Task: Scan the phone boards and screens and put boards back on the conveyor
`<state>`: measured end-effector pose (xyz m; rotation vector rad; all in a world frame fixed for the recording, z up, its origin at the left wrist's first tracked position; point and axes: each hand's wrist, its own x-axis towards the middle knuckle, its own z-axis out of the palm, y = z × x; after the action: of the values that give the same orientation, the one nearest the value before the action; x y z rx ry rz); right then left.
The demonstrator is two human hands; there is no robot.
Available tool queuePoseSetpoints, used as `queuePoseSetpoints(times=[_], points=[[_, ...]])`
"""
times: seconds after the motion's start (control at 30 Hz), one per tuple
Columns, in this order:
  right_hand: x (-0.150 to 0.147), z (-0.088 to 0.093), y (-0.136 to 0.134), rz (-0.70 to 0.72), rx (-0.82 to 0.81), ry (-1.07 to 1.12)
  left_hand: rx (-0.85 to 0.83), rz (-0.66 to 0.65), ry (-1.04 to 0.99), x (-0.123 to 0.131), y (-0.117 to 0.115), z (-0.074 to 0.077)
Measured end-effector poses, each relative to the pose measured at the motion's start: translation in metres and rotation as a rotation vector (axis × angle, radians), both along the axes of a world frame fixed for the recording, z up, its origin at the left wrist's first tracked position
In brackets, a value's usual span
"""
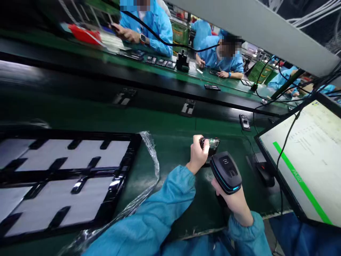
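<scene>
Above the green bench, my left hand point(198, 153) grips an opened phone point(213, 144) at its left end, thumb on top, with bare circuitry showing. A black barcode scanner point(226, 172) with a blue light strip is in my right hand point(234, 202), which is wrapped around its handle, mostly hidden under the scanner's head. The scanner's front end points at the phone from close by. Both of my arms wear blue sleeves.
At left lies a black tray point(134, 149) with grey-white compartments, plastic wrap trailing beside it. A monitor point(301, 160) showing a green PASS bar and a mouse point(265, 174) stand right. Phone parts point(188, 107) lie on the dark conveyor strip ahead. Co-workers point(157, 28) sit across.
</scene>
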<state>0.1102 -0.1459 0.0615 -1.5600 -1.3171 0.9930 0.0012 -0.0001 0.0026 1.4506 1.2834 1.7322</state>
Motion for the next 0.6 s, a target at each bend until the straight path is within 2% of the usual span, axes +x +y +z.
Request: queuePoseSetpoints(times=[0.33,0.6], points=[[0.004,0.02,-0.013,0.016,0.005,0.007,0.059,-0.015,0.008,0.003,-0.003,0.009],[0.015,0.026,-0.022,0.021,-0.006,0.009,0.161,-0.038,0.024,0.004,-0.009,0.018]])
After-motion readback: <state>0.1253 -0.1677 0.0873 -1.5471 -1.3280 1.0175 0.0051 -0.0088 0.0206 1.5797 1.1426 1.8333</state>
